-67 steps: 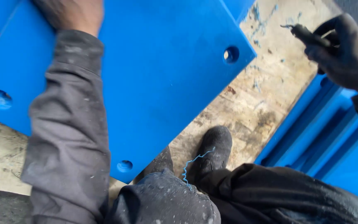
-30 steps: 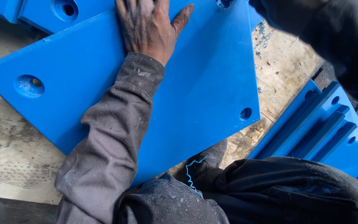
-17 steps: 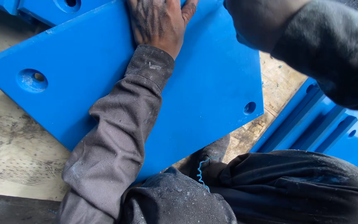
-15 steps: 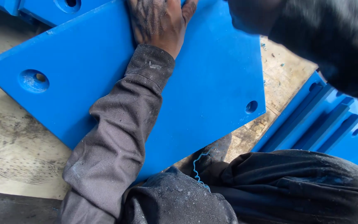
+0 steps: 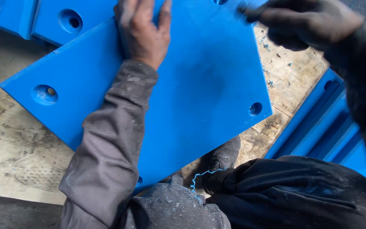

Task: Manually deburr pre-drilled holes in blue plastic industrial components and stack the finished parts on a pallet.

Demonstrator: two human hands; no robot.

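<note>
A large flat blue plastic plate (image 5: 208,97) with round holes near its corners (image 5: 44,94) (image 5: 255,108) lies tilted across a wooden surface. My left hand (image 5: 142,32) rests flat on the plate's upper middle, fingers spread, holding nothing. My right hand (image 5: 306,21), dark and grimy, hovers at the plate's top right edge. Its fingers are curled around a small dark tool that is mostly hidden and blurred.
More blue blocks with holes (image 5: 70,21) lie at the top left, and grooved blue profiles (image 5: 327,127) at the right. My shoe (image 5: 225,154) sits under the plate's lower edge, with a curled blue shaving (image 5: 198,180) by it. The worn wooden board (image 5: 13,140) carries blue chips.
My right hand has come down from outside the view to the plate's top right edge. The view has dropped slightly. My left hand stays flat on the plate.
</note>
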